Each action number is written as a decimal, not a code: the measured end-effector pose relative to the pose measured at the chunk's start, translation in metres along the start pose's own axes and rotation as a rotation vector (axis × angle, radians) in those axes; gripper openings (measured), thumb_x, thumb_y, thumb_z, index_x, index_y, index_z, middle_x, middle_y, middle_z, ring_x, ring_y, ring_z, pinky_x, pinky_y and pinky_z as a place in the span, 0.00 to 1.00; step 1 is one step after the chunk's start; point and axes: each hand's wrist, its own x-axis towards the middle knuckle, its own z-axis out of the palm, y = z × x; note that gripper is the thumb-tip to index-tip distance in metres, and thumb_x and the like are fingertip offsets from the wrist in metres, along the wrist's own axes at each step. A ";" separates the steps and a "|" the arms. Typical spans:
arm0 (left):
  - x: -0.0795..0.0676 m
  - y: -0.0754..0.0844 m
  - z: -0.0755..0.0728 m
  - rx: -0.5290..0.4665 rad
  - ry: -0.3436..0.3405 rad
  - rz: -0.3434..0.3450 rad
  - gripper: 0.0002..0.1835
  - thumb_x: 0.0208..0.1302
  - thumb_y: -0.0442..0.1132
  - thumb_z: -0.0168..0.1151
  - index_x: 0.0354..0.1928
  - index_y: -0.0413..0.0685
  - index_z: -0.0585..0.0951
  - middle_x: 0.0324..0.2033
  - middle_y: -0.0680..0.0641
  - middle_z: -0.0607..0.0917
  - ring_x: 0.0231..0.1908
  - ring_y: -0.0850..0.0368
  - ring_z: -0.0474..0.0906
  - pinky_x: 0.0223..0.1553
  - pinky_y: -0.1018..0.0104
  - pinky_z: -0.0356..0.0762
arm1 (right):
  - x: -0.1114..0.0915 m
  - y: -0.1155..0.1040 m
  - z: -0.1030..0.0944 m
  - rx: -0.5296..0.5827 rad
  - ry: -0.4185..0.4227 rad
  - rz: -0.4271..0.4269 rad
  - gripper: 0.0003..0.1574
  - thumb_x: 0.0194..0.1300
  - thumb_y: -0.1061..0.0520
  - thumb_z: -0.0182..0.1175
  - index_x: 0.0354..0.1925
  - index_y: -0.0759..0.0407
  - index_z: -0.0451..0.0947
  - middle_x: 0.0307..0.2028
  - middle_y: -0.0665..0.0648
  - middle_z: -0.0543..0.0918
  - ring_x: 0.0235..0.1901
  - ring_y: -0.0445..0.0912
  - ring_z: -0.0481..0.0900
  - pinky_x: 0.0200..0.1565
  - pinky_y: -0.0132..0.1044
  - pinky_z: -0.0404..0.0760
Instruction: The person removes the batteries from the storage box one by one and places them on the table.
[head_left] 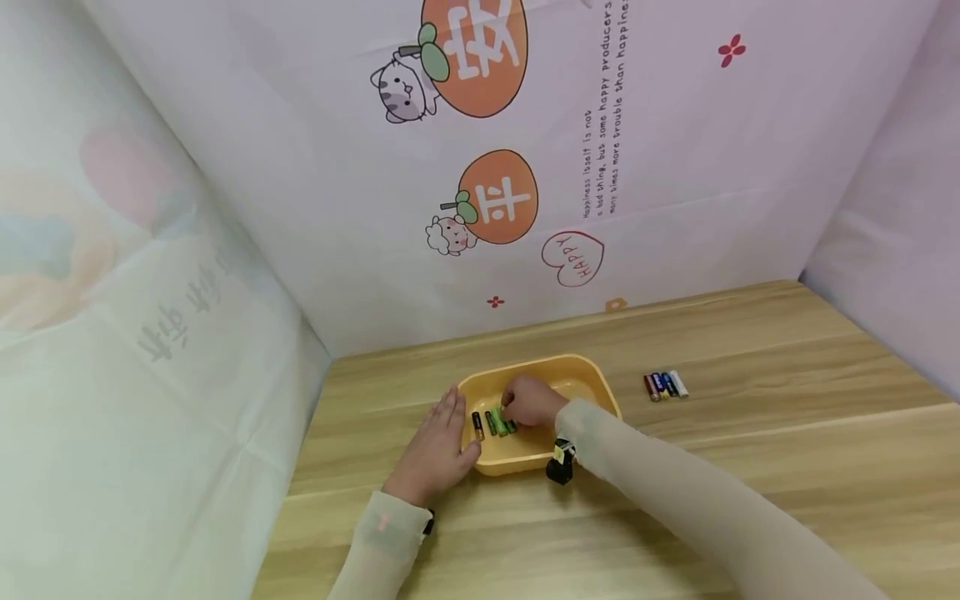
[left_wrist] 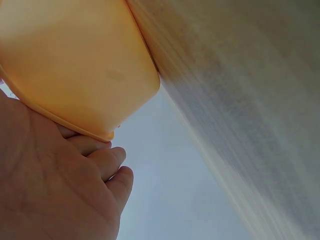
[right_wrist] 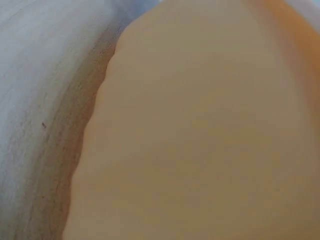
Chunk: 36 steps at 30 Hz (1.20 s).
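A yellow plastic tray (head_left: 540, 457) stands on the wooden table, its outer wall (left_wrist: 80, 60) filling much of the left wrist view. My left hand (head_left: 435, 450) lies along its left rim, fingers extended and thumb near the front corner. Inside, my right hand (head_left: 531, 402) pinches a green battery (head_left: 498, 422) with its fingertips curled downward. Other green batteries (head_left: 491, 424) lie close beside it, partly hidden by that hand. A black battery with a copper-coloured end (head_left: 477, 426) lies nearer the left wall. The right wrist view shows only the tray's outside (right_wrist: 190, 125), no fingers.
Several batteries (head_left: 664, 385) in red, blue and white lie side by side on the table (head_left: 787, 367), right of the tray. A printed white cloth (head_left: 420, 292) hangs behind the table, with more cloth along both sides.
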 end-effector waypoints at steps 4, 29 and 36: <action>-0.005 0.001 0.005 -0.010 0.008 -0.005 0.39 0.72 0.52 0.47 0.73 0.32 0.53 0.75 0.37 0.48 0.74 0.50 0.41 0.71 0.54 0.44 | -0.002 0.003 0.004 -0.023 -0.014 -0.006 0.06 0.56 0.62 0.67 0.35 0.61 0.82 0.21 0.53 0.81 0.17 0.46 0.79 0.21 0.37 0.78; -0.003 0.003 0.009 -0.016 -0.010 -0.033 0.39 0.72 0.53 0.46 0.74 0.33 0.53 0.75 0.39 0.47 0.74 0.51 0.41 0.71 0.55 0.44 | -0.005 0.000 -0.008 -0.117 0.076 0.011 0.15 0.63 0.64 0.59 0.47 0.66 0.82 0.41 0.59 0.84 0.29 0.45 0.78 0.31 0.37 0.79; 0.003 0.000 0.005 -0.008 0.013 -0.002 0.38 0.71 0.51 0.47 0.74 0.32 0.53 0.75 0.38 0.47 0.74 0.50 0.41 0.71 0.54 0.45 | -0.003 -0.004 -0.015 -0.041 0.073 0.008 0.17 0.62 0.66 0.59 0.50 0.66 0.81 0.40 0.57 0.83 0.32 0.45 0.79 0.32 0.39 0.80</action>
